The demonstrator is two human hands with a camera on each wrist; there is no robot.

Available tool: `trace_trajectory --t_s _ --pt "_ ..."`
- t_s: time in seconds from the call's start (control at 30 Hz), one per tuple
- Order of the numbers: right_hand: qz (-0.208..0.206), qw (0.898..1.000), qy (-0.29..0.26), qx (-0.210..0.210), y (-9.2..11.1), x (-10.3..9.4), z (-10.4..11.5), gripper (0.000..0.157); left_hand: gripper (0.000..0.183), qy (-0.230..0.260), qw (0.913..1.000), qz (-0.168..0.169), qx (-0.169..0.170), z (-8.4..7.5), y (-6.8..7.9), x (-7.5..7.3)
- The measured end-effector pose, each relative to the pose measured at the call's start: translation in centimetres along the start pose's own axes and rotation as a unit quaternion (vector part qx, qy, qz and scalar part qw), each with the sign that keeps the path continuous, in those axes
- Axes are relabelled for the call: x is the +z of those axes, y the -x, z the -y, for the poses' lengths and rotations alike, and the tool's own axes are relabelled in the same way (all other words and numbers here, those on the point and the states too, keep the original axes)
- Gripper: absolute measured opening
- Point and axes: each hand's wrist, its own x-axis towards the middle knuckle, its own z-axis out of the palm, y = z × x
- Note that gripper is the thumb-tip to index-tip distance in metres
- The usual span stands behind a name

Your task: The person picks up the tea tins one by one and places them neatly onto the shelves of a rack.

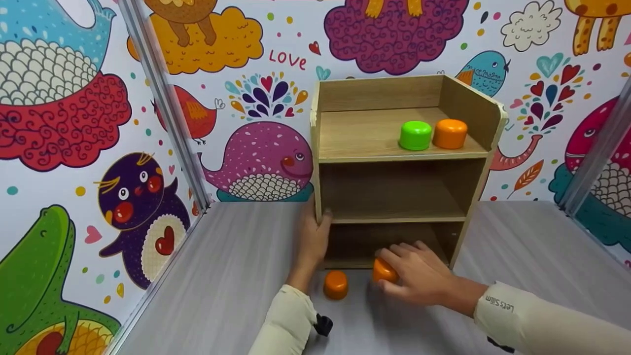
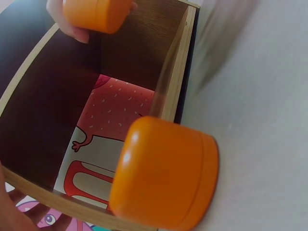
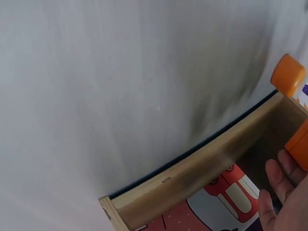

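My right hand (image 1: 419,273) grips an orange cup-shaped piece (image 1: 383,270) in front of the lowest compartment of a small wooden shelf (image 1: 394,220). In the left wrist view this held piece (image 2: 94,14) is up at the top, level with the compartment opening. My left hand (image 1: 314,236) holds the shelf's left side panel, thumb at the front edge and fingers along the outer face. A second orange cup-shaped piece (image 1: 335,285) stands on the table between the hands, close to the shelf's base.
On the top shelf, a green cup-shaped piece (image 1: 415,135) and an orange one (image 1: 450,133) stand side by side at the right. Cartoon-printed walls (image 1: 266,162) enclose the grey table (image 1: 236,276) at the back and sides, with metal posts (image 1: 165,98) at the corners.
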Motion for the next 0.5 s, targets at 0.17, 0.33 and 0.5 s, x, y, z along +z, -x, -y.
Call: trace_trajectory --t_s 0.17,0.33,0.5 --pt "0.007 1.0 -0.001 -0.008 -0.2 -0.8 0.1 0.052 0.054 -0.012 0.9998 0.002 -0.016 -0.1 0.1 0.0" --pt "0.011 1.0 -0.006 -0.014 -0.6 -1.7 0.2 0.051 0.055 -0.014 0.9997 0.004 -0.017 -0.2 0.2 -0.1" --pt "0.006 1.0 0.001 -0.018 -1.2 -2.9 0.1 0.049 0.055 -0.012 0.9998 0.004 -0.018 -0.1 0.1 -0.1"
